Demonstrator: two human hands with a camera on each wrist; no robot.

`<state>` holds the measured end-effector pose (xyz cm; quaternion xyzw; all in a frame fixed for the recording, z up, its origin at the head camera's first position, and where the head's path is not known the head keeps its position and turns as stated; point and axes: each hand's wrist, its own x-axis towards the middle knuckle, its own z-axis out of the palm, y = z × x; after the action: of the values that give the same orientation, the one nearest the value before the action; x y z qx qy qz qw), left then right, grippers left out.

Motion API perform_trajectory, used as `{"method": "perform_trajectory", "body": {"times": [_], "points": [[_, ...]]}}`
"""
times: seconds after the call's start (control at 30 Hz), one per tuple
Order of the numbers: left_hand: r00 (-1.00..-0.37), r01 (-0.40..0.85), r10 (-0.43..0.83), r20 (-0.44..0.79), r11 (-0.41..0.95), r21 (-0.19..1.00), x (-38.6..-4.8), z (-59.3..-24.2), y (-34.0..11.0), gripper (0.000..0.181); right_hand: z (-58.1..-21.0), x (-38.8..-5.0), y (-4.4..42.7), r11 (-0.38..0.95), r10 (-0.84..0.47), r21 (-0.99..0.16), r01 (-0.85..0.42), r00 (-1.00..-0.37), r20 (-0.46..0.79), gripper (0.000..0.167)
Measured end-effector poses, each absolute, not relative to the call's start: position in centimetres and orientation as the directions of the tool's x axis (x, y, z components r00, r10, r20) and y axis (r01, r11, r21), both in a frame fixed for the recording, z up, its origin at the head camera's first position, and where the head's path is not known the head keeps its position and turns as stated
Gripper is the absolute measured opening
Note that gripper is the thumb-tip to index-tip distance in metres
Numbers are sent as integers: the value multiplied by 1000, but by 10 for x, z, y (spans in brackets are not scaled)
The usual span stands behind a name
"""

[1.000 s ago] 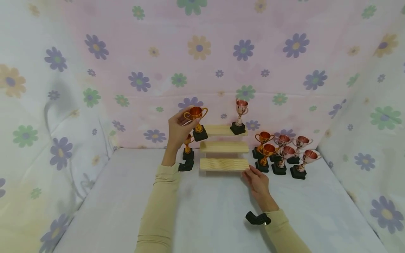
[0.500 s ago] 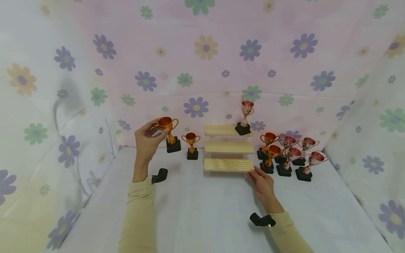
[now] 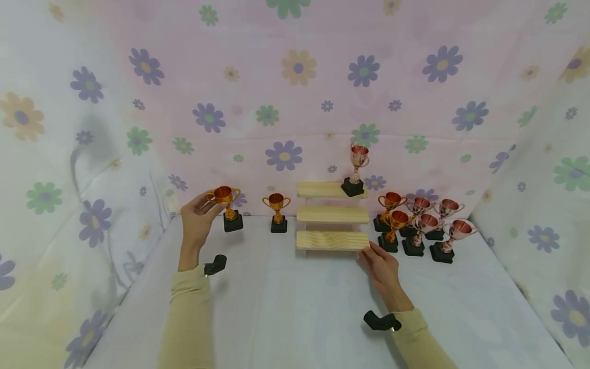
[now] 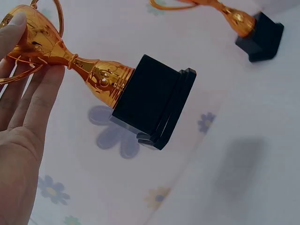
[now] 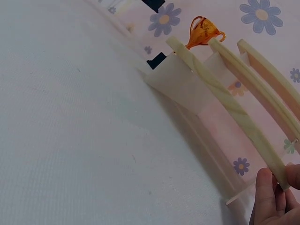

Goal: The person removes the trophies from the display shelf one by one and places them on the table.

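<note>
My left hand (image 3: 195, 225) grips a gold trophy cup (image 3: 232, 221) by its bowl, thumb on one side and fingers on the other. Its black base (image 4: 150, 101) hangs apart from the table in the left wrist view. A second gold trophy (image 3: 278, 224) stands upright to its right. At the three-step wooden stand (image 3: 333, 214), my right hand (image 3: 382, 269) pinches the right end of the lowest board (image 5: 239, 117) between thumb and fingers. On the top step's right end stands a rose-gold trophy (image 3: 353, 186).
Right of the stand several gold and rose-gold trophies (image 3: 416, 248) stand close together on the white table (image 3: 304, 307). A flowered cloth (image 3: 249, 87) rises behind and along both sides.
My left hand has carried the gold trophy leftward and down, from over the stand's left end past the standing gold trophy. The right hand keeps its hold on the stand.
</note>
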<state>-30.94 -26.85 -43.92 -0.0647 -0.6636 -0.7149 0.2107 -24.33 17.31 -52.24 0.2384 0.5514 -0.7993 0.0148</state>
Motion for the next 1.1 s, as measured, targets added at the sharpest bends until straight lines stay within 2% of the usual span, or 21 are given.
{"method": "perform_trajectory", "body": {"times": [0.23, 0.4, 0.53, 0.73, 1.1], "points": [[-956, 281, -110, 272, -81, 956, -327, -464, -263, 48, -523, -243, 173, -393, 245, -874, 285, -884, -398, 52], [-974, 222, -66, 215, -140, 965, -338, -481, -254, 46, -523, -242, 171, -387, 246, -878, 283, -885, -394, 52], [-983, 182, -47, 178, -116, 976, -343, -489, -250, 48, -523, -242, 171, -377, 240, -885, 272, -895, -377, 52], [-994, 112, -26, 111, -51, 992, -343, -496, -248, 62, -523, -242, 171, -376, 236, -887, 270, -897, -373, 51], [-996, 88, 3, 88, -24, 996, -340, -505, -252, 69, -525, -242, 172, -395, 251, -883, 253, -895, -369, 49]]}}
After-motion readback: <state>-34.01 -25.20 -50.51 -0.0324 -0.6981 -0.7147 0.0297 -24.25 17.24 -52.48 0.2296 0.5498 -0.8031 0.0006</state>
